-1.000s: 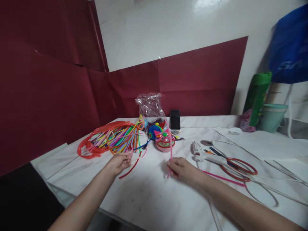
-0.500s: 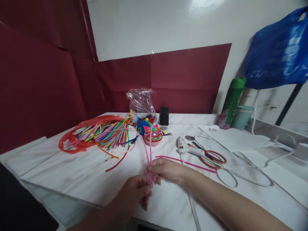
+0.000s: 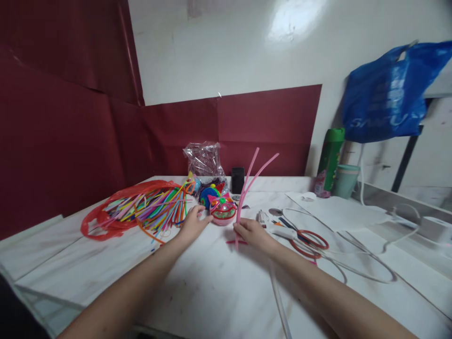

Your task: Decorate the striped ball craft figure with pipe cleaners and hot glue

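- Dark red paper lines the wall behind a white tabletop, whose far edge meets that wall.
- Right hand pinches two pink pipe cleaners at their lower ends; this grip is closed on them, low, close over the tabletop's middle.
- Their long axis runs upward from the grip, leaning toward the far right corner, and the two free tips spread apart at the top.
- Left hand lies open, fingers loose, holding nothing; its fingertips are just beside a pink cat-faced toy, though I cannot tell whether they touch it.
- That toy stands between the two hands, slightly farther toward the far edge; the left hand is the nearer one to it.
- Toward the left edge, a red bag of coloured pipe cleaners fans out, near the left hand's wrist side.
- Beside the right hand, toward the right edge, lie a white glue gun and red-handled scissors, apart from the grip.
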Available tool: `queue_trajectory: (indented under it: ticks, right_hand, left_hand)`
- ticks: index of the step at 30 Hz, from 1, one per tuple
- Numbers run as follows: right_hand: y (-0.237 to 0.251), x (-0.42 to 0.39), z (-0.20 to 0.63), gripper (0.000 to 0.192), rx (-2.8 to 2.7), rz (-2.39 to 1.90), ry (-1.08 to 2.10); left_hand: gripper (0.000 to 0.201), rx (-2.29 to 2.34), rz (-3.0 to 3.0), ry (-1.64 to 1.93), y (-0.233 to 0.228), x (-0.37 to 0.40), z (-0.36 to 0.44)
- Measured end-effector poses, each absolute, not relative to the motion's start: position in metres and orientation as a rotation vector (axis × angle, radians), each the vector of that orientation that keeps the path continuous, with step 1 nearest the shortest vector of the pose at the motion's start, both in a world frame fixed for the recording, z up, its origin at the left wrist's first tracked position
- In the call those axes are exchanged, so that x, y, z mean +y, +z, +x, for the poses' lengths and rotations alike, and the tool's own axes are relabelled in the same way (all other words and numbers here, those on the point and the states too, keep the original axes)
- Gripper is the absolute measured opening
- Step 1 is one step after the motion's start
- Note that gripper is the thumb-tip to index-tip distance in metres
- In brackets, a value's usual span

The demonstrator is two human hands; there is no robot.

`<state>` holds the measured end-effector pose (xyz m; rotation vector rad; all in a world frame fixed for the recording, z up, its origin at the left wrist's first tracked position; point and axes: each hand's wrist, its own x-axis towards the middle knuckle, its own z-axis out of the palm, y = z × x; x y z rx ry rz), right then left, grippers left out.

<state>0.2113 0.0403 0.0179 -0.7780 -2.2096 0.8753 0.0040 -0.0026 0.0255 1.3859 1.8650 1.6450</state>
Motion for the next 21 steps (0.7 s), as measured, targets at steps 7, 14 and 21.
queue_trajectory:
  ticks: [7, 14, 21]
  right_hand:
    - [0.024, 0.046, 0.22, 0.023, -2.294, -0.897, 0.535]
    - [0.029, 0.048, 0.225, 0.023, -2.358, -1.029, 0.349]
    - [0.034, 0.047, 0.231, 0.029, -2.451, -1.135, 0.109]
  left_hand:
    - [0.051, 1.798, 1.139, 1.702, 0.037, 0.073, 0.015]
    - [0.043, 1.483, 1.262, 1.608, 0.02, 0.05, 0.032]
    - [0.063, 1.355, 1.429, 1.573, 0.002, 0.02, 0.046]
